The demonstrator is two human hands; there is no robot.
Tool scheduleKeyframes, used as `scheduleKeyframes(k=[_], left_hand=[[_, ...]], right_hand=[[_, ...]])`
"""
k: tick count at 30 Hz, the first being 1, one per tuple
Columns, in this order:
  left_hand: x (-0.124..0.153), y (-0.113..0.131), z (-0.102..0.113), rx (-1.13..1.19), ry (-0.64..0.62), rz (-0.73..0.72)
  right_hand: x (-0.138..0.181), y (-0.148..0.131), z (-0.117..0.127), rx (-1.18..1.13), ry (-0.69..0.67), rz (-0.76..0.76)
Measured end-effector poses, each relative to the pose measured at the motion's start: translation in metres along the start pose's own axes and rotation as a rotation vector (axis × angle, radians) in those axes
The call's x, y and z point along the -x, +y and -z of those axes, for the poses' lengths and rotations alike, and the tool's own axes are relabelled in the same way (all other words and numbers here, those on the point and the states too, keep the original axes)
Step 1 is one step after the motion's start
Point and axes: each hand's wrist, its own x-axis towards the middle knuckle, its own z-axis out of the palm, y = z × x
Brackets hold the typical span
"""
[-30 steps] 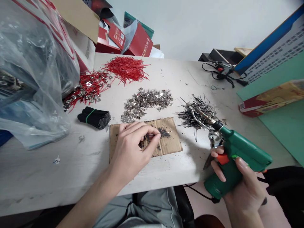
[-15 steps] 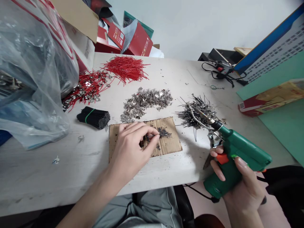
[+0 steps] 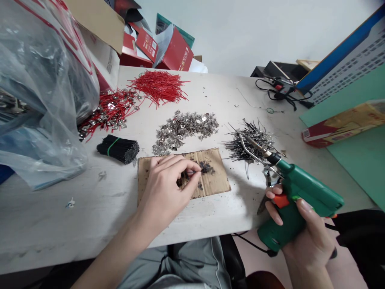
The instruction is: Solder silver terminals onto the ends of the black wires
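Observation:
My left hand (image 3: 171, 180) is closed in a pinch above a scorched piece of cardboard (image 3: 221, 176). Between its fingertips runs a thin dark wire (image 3: 191, 172), partly hidden by the fingers. Dark burnt residue (image 3: 207, 167) marks the cardboard just past the fingertips. My right hand (image 3: 309, 228) is wrapped round the grip of a green soldering gun (image 3: 313, 186) with an orange trigger. Its metal tip (image 3: 255, 145) points up and left, over a pile of black wires with metal ends (image 3: 249, 136). Beyond the cardboard lies a heap of small silver metal tabs (image 3: 192, 124).
Left of the cardboard is a black wire bundle (image 3: 118, 149) with a green band. Red wires (image 3: 161, 88) and red wires with metal tabs (image 3: 112, 108) lie farther back. A plastic bag (image 3: 45, 80) stands left; a corded device (image 3: 279, 88) sits back right.
The small metal tab seen on the cardboard just beyond my left fingertips no longer shows there. Both hands and the soldering gun have hardly moved.

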Motion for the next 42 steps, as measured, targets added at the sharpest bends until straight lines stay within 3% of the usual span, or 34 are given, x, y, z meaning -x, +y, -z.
scheduleKeyframes(k=[23, 42], left_hand=[[-0.0011, -0.0028, -0.0021, 0.005, -0.131, 0.013], [-0.0011, -0.0007, 0.0027, 0.080, -0.060, -0.043]], right_hand=[[-0.0002, -0.0008, -0.0026, 0.013, 0.034, 0.001], [0.0000, -0.0011, -0.0028, 0.025, 0.011, 0.012]])
